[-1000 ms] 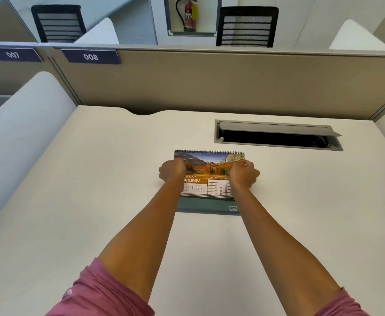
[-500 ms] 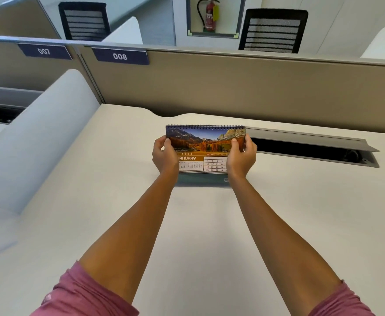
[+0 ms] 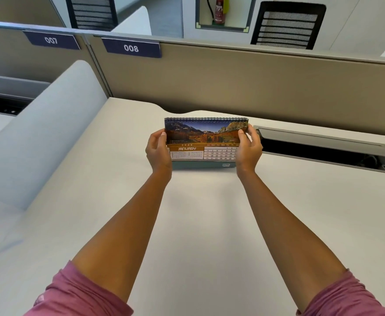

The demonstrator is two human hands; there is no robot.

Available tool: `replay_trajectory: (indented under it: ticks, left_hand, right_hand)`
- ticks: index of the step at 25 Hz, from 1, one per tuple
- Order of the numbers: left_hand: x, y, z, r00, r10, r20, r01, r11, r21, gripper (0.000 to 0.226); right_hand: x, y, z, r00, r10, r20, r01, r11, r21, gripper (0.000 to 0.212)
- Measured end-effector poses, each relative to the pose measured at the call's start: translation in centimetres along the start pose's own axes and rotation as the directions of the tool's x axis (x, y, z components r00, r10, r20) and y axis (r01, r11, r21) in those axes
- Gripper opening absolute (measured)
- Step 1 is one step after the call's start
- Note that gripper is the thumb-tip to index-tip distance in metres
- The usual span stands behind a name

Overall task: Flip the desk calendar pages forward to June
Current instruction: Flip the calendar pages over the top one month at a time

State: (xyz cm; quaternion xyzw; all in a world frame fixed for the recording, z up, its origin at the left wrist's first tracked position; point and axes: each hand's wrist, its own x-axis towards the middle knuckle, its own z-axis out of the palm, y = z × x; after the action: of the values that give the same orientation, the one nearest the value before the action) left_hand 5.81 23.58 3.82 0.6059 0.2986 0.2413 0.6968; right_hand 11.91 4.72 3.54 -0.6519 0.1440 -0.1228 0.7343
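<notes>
A spiral-bound desk calendar [image 3: 204, 139] stands upright on the white desk [image 3: 200, 213], its front page showing a mountain photo and the word JANUARY. My left hand [image 3: 158, 150] grips its left edge, thumb on the front of the page. My right hand [image 3: 248, 150] grips the right edge the same way. The green base shows below the pages. Both forearms stretch out from pink sleeves.
An open cable tray [image 3: 328, 149] with a raised grey lid is sunk into the desk right of the calendar. A beige partition [image 3: 232, 80] with labels 007 and 008 runs behind. A grey curved divider [image 3: 43, 131] bounds the left side.
The calendar has gone from lying low under my closed hands to standing upright, held at both side edges. My hands have opened around its sides. The view shifted rightward.
</notes>
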Motion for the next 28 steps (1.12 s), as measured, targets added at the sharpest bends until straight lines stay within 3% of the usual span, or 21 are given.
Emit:
replay_trajectory:
  ticks: [7,16,22,28]
  left_hand:
    - [0.7,-0.6,-0.2,0.999,-0.029,-0.044,0.03,0.999,0.026,0.019]
    - [1.6,2.0,1.0,0.983,-0.157,-0.09,0.164,0.984,0.069,0.046]
    - [1.8,2.3,0.8,0.96,-0.267,-0.08,0.269,0.963,0.021,0.05]
    - [1.9,2.7,0.3,0.96,-0.274,-0.061,0.277,0.96,0.046,0.054]
  right_hand:
    - [0.0,0.7,0.1,0.995,-0.055,0.085,0.058,0.998,-0.03,0.042]
    - [-0.8,3.6,-1.1,0.996,-0.058,0.061,0.071,0.971,-0.229,0.044]
    - [-2.8,5.8,-0.8,0.981,0.189,-0.051,-0.194,0.91,-0.366,0.049]
    - [-4.6,5.7,-0.4,0.981,0.182,-0.07,-0.194,0.88,-0.434,0.056]
